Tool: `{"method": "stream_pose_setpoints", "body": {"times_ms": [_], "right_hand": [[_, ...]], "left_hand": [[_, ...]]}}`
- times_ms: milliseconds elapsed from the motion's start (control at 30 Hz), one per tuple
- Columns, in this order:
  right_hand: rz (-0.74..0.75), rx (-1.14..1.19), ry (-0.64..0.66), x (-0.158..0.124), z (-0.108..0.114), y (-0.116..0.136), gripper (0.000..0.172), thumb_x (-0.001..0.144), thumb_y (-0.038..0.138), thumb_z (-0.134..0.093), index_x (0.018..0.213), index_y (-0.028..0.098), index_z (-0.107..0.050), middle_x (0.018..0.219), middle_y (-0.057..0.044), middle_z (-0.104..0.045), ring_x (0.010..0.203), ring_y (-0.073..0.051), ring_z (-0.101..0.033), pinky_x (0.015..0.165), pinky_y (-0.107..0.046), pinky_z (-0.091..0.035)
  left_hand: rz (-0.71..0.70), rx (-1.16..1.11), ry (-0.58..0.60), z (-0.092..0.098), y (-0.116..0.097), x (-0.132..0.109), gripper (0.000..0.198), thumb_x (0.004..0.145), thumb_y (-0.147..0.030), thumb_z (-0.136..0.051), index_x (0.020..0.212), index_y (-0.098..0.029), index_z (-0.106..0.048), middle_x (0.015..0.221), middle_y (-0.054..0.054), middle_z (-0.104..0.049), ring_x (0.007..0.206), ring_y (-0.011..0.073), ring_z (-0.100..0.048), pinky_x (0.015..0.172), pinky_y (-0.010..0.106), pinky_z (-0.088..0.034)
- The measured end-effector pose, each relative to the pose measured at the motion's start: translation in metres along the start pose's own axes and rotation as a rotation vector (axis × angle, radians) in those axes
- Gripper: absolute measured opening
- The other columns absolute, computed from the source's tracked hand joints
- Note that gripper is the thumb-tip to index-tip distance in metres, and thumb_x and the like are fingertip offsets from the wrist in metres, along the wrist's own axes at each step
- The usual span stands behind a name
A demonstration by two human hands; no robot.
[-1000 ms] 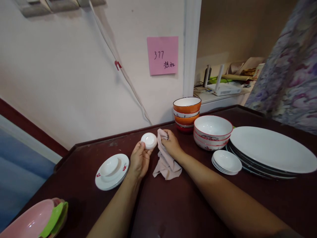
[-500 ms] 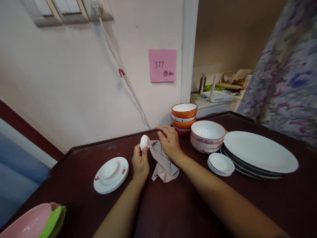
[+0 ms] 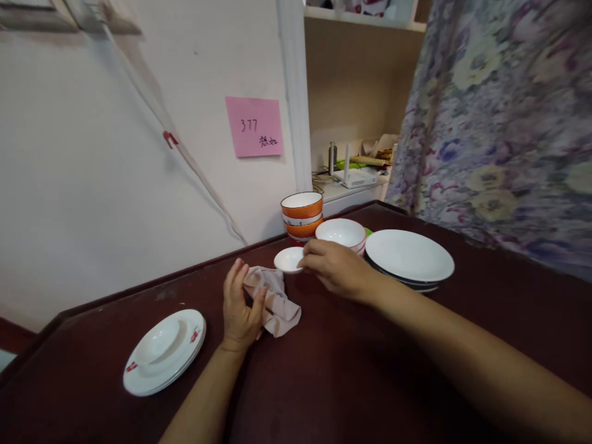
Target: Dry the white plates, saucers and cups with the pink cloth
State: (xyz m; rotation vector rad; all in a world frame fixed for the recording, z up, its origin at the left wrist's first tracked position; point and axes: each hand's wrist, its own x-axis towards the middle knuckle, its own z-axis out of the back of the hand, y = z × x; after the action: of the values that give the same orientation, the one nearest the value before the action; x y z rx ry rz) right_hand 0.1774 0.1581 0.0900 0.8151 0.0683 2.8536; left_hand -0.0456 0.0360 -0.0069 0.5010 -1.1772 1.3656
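Note:
My right hand [image 3: 330, 265] pinches the edge of a small white dish [image 3: 288, 260], held in front of the stacked bowls. My left hand [image 3: 240, 308] is open, its fingers stretched up and its thumb apart. A crumpled pale pink-grey cloth [image 3: 280, 311] lies against the left hand, partly behind the thumb; the hand touches it without a visible grip. To the left rest white plates with red flowers [image 3: 185, 354], stacked, with a small white dish [image 3: 158, 341] on top.
Orange and white bowls [image 3: 303, 209] stand stacked by the wall. Beside them are red-rimmed white bowls [image 3: 340, 231], partly behind my right hand, and a stack of large plates [image 3: 409, 256]. A raised rim [image 3: 152, 290] edges the dark red table. A floral curtain [image 3: 485, 135] hangs at right.
The small white dish has passed from my left hand to my right and moved rightward. My left hand has opened beside the cloth. The view has turned to the right.

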Motion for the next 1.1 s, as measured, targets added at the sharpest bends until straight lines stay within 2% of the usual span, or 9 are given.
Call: {"method": "stream_pose_setpoints", "body": {"times_ms": [100, 167, 267, 367, 467, 633, 833, 1100], "right_hand": [[-0.079, 0.035, -0.113, -0.044, 0.027, -0.011, 0.025, 0.089, 0.012, -0.048, 0.104, 0.018, -0.067, 0.096, -0.008, -0.060, 0.085, -0.017, -0.057, 0.072, -0.027, -0.045], [-0.145, 0.022, -0.111, -0.071, 0.040, -0.015, 0.026, 0.091, 0.015, -0.046, 0.106, 0.021, -0.066, 0.096, -0.008, -0.061, 0.085, -0.017, -0.058, 0.073, -0.027, -0.046], [-0.257, -0.043, -0.015, -0.102, 0.044, -0.019, 0.025, 0.092, 0.019, -0.045, 0.107, 0.021, -0.065, 0.091, -0.008, -0.061, 0.082, -0.017, -0.058, 0.070, -0.027, -0.045], [-0.304, -0.137, 0.087, -0.120, 0.034, -0.020, 0.022, 0.092, 0.019, -0.045, 0.101, 0.019, -0.065, 0.084, -0.007, -0.059, 0.074, -0.017, -0.055, 0.063, -0.026, -0.041], [-0.302, -0.255, 0.169, -0.125, 0.023, -0.020, 0.024, 0.092, 0.016, -0.043, 0.095, 0.017, -0.066, 0.081, -0.007, -0.058, 0.069, -0.016, -0.052, 0.059, -0.027, -0.035], [-0.275, -0.349, 0.275, -0.123, 0.011, -0.024, 0.025, 0.092, 0.013, -0.042, 0.093, 0.018, -0.067, 0.081, -0.006, -0.058, 0.068, -0.016, -0.050, 0.061, -0.028, -0.030], [-0.285, -0.312, 0.255, -0.126, 0.001, -0.026, 0.026, 0.092, 0.012, -0.042, 0.095, 0.018, -0.067, 0.084, -0.007, -0.058, 0.071, -0.017, -0.050, 0.063, -0.029, -0.031], [-0.275, -0.344, 0.251, -0.129, -0.001, -0.023, 0.025, 0.093, 0.018, -0.043, 0.096, 0.018, -0.068, 0.082, -0.007, -0.059, 0.070, -0.017, -0.053, 0.062, -0.030, -0.035]], "left_hand": [[0.111, -0.118, 0.007, -0.005, 0.004, -0.001, 0.061, 0.084, -0.024, -0.061, 0.140, -0.024, -0.037, 0.139, 0.015, -0.042, 0.118, 0.0254, -0.055, 0.093, 0.044, -0.051], [0.189, -0.136, 0.040, -0.007, 0.006, -0.001, 0.057, 0.083, -0.026, -0.061, 0.136, -0.022, -0.042, 0.132, 0.014, -0.047, 0.111, 0.0240, -0.058, 0.086, 0.040, -0.055], [0.301, -0.123, 0.127, -0.007, 0.006, -0.002, 0.052, 0.084, -0.030, -0.060, 0.133, -0.022, -0.045, 0.122, 0.011, -0.057, 0.102, 0.0221, -0.062, 0.083, 0.037, -0.054], [0.418, -0.124, 0.225, -0.006, 0.006, -0.004, 0.052, 0.086, -0.035, -0.057, 0.134, -0.023, -0.044, 0.108, 0.006, -0.066, 0.089, 0.0199, -0.066, 0.082, 0.036, -0.053], [0.458, -0.090, 0.279, -0.005, 0.006, -0.005, 0.049, 0.086, -0.038, -0.056, 0.132, -0.024, -0.046, 0.099, 0.004, -0.070, 0.084, 0.0194, -0.066, 0.081, 0.034, -0.051], [0.472, -0.007, 0.329, -0.003, 0.006, -0.002, 0.049, 0.085, -0.042, -0.056, 0.131, -0.026, -0.048, 0.095, 0.001, -0.072, 0.082, 0.0187, -0.066, 0.077, 0.030, -0.049], [0.495, 0.013, 0.376, -0.004, 0.009, -0.003, 0.050, 0.085, -0.044, -0.055, 0.131, -0.026, -0.048, 0.094, 0.001, -0.072, 0.081, 0.0199, -0.066, 0.073, 0.030, -0.049], [0.483, 0.014, 0.384, -0.004, 0.010, -0.004, 0.044, 0.084, -0.041, -0.055, 0.126, -0.026, -0.054, 0.092, 0.001, -0.072, 0.078, 0.0201, -0.066, 0.073, 0.030, -0.048]]}}
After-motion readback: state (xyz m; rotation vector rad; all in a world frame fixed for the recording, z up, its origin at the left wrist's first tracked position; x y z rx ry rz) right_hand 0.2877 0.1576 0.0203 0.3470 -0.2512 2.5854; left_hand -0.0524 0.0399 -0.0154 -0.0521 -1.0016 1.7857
